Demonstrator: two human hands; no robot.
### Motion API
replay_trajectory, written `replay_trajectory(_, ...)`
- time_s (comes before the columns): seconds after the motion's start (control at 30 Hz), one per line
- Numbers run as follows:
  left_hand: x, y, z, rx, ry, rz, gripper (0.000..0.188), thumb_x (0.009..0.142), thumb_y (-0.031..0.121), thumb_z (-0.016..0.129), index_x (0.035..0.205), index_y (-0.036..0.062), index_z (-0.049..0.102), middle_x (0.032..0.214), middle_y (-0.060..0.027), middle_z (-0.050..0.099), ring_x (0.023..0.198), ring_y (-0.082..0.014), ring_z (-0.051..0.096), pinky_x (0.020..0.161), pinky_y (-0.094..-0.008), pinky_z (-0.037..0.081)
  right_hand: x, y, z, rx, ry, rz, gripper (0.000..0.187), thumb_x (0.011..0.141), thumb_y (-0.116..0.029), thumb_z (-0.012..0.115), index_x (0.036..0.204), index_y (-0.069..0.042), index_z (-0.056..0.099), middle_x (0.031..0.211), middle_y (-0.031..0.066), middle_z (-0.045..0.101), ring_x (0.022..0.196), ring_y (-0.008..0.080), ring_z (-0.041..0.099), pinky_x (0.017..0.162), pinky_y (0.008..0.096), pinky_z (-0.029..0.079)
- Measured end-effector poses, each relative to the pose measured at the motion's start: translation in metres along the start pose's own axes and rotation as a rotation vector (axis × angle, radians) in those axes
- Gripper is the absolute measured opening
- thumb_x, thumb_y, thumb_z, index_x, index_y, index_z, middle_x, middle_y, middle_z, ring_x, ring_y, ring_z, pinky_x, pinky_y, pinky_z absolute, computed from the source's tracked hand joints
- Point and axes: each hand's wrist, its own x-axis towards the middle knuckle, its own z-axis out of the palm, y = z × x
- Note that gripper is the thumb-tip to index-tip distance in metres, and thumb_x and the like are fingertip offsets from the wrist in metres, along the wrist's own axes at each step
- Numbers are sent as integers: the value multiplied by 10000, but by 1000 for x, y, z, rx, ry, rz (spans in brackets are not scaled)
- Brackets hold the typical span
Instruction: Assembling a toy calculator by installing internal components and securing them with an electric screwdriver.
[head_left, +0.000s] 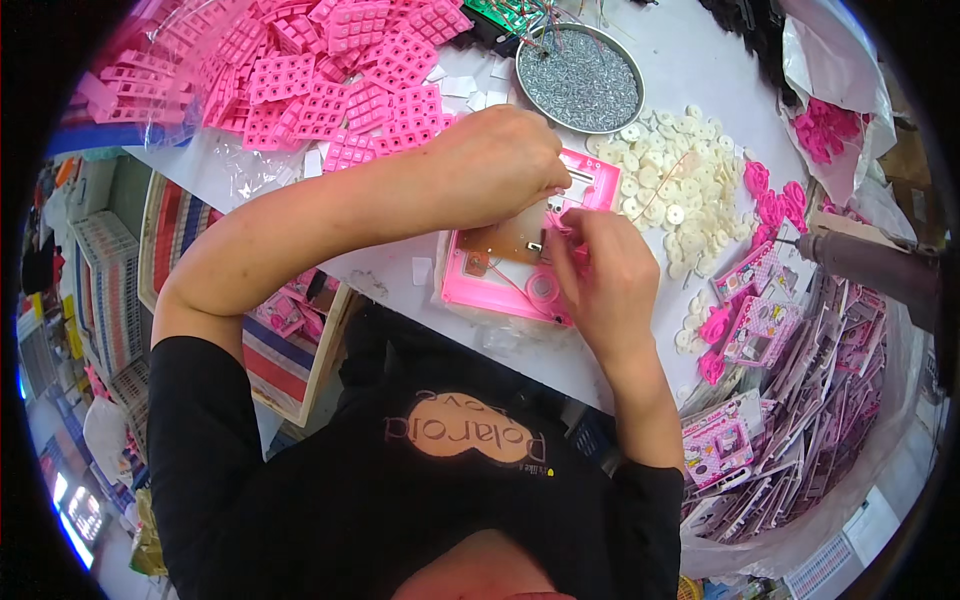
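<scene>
On the table in front of me lies a pink plastic housing (470, 290) with a brown circuit board (500, 236) and thin wires inside it. My left hand (500, 165) reaches over the far side of the housing, its fingers closed together above the board; what they hold, if anything, is hidden. From the right, my right hand (612, 275) comes in with thumb and fingers bent in a pinch at the board's right edge. Something small and pink shows between those fingertips, partly covered and too small to name. A round coil-like part sits in the housing's near right corner.
Pink keypad pieces (285, 75) are heaped at the far left. A round metal dish (522, 75) holds many small screws (580, 80). White discs (675, 195) lie to the right, beside pink parts (775, 200). A powered screwdriver (870, 265) juts in above a bag of printed panels (800, 410).
</scene>
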Motion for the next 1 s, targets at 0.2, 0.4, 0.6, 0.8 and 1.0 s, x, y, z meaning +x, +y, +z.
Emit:
replay_trajectory(0.2, -5, 8, 6, 66, -64, -91, 106, 836, 168, 703, 846, 63, 691, 801, -99, 663, 809, -322, 644, 761, -443, 504, 12, 4, 7, -8, 62, -28, 123, 820, -67, 744, 912, -47, 664, 765, 87, 619, 659, 244, 623, 585, 359, 498)
replay_trajectory(0.4, -11, 8, 6, -140, 128, -128, 121, 815, 165, 694, 824, 45, 699, 754, -155, 677, 759, -364, 670, 687, -489, 520, 11, 7, 8, 7, 14, 29, 126, 824, -87, 731, 928, -59, 666, 766, 97, 616, 683, 269, 631, 584, 386, 501)
replay_trajectory(0.6, -18, 4, 8, -168, 122, -107, 109, 834, 150, 709, 899, 67, 680, 819, -111, 666, 836, -329, 650, 766, -443, 503, 13, 5, 7, -48, -33, -2, 93, 834, -110, 713, 905, -72, 666, 763, 86, 615, 688, 274, 635, 580, 397, 500)
replay_trajectory(0.8, -20, -1, 15, -296, 276, -83, 89, 830, 113, 688, 879, 53, 644, 853, -91, 639, 829, -316, 639, 725, -423, 489, 12, 6, 7, -64, -53, 45, 94, 839, -124, 703, 902, -63, 669, 773, 95, 619, 699, 283, 641, 583, 404, 503)
replay_trajectory(1.0, -8, 2, 1, -150, 127, -101, 101, 792, 143, 682, 847, 75, 632, 827, -67, 603, 857, -272, 605, 815, -417, 445, 5, -5, -5, -146, -178, -21, 93, 862, -123, 681, 830, -55, 624, 758, 98, 593, 694, 297, 633, 586, 408, 507)
